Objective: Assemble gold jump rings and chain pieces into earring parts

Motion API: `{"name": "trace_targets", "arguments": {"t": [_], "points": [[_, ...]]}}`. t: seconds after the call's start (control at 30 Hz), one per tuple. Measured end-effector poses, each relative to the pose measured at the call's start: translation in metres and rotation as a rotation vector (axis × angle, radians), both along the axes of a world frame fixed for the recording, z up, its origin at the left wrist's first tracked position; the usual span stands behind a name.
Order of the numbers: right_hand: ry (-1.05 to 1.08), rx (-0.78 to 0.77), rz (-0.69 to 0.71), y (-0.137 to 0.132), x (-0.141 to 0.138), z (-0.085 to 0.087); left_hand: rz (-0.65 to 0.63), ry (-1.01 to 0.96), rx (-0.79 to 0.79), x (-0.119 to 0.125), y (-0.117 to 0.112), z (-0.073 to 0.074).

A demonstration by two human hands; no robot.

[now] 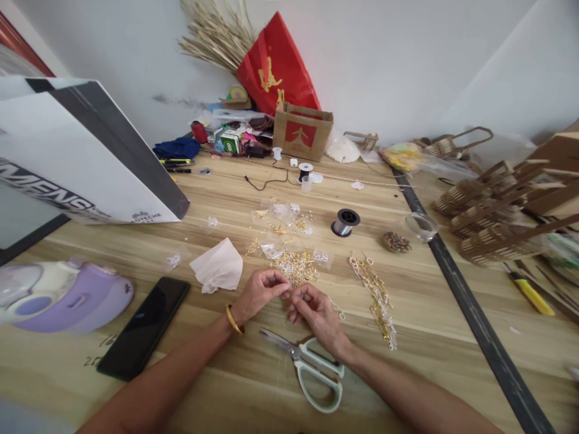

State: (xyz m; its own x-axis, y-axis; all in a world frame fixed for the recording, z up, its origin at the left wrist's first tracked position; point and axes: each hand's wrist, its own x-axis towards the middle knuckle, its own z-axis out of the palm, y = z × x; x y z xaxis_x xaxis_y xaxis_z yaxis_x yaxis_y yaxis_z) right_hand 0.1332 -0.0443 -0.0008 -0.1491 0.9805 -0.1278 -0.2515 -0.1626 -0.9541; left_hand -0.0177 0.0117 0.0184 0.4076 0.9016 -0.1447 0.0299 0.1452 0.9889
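My left hand (265, 292), with a gold bangle at the wrist, is closed in a pinch, thumb against fingertips. Close beside it, nearly touching, my right hand (316, 313) pinches too. Whatever lies between the fingertips is too small to make out. From behind the right hand a short beaded strand (338, 310) with a ring at its end comes out onto the table. Just beyond the fingers is a pile of gold and silver beads (296, 265). Scissors with pale green handles (316, 377) lie open below the hands. Finished-looking gold and silver strands (375, 295) rest to the right.
A wire spool (346, 223) stands beyond the pile, near a heap of dark mixed beads (397, 242) and a clear jar (420, 226). Leftward are a tissue (218, 266), a black phone (143, 328) and a purple device (76, 295). Small baskets (486, 211) and a yellow cutter (531, 293) are right.
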Motion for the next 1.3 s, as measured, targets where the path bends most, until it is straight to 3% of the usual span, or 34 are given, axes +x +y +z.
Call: {"name": "trace_targets", "arguments": {"t": [0.4,0.87,1.3], "points": [[0.027,0.027,-0.014,-0.0004,0.0008,0.0029,0.008,0.029,-0.012,0.0025,-0.0006,-0.0034],[0.011,0.029,-0.028,-0.0013,0.0009,0.0008,-0.007,0.105,0.138,0.0032,-0.0057,-0.0037],[0.022,0.018,-0.027,-0.0007,0.0011,0.0001,-0.007,0.106,0.162,0.0035,-0.0061,-0.0046]]}}
